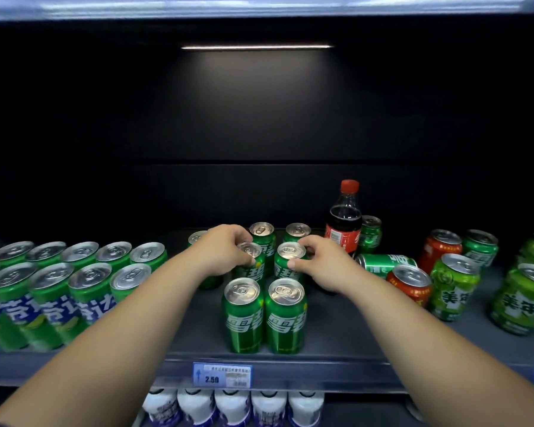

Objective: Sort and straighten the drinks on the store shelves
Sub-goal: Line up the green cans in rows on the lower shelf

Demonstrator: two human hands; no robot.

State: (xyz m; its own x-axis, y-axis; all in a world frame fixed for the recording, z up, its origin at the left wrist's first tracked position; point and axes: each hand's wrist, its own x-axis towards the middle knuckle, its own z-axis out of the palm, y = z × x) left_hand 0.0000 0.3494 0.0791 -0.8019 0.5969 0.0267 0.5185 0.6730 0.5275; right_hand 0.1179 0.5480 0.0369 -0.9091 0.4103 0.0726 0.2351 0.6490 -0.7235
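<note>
Right at the shelf (352, 337) edge there's a price tag (222, 375), and just behind it the front green cans (242, 315) stand upright, side by side. One row back, the left hand (225, 249) curls round the left can (251, 259), and the right hand (318, 263) grips the right can (290, 260). Further back stands a cola bottle (344, 223), with a tipped can (383, 262) lying beside it.
</note>
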